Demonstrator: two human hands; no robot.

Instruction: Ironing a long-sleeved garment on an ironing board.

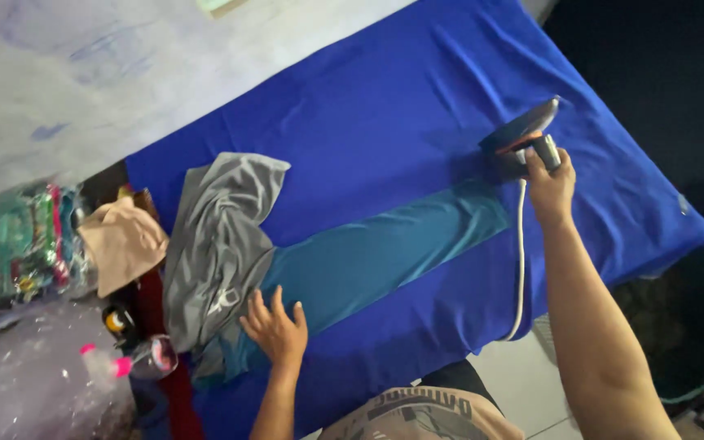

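A teal pair of trousers (385, 253) lies stretched across a table covered with a blue cloth (385, 114). My left hand (277, 326) presses flat, fingers spread, on the trousers near their waist. My right hand (549, 187) grips the handle of a dark clothes iron (521, 137) that is tipped up at the far end of the trouser leg. The iron's white cord (521, 261) hangs down past my forearm. A grey garment (217, 244) lies crumpled over the trousers' waist end.
A beige cloth (122, 243) lies at the table's left end. Plastic bottles (128, 358) and bagged items (18, 244) sit lower left. A pale wall (83, 73) runs behind the table. White tiled floor (515, 375) shows below the table's edge.
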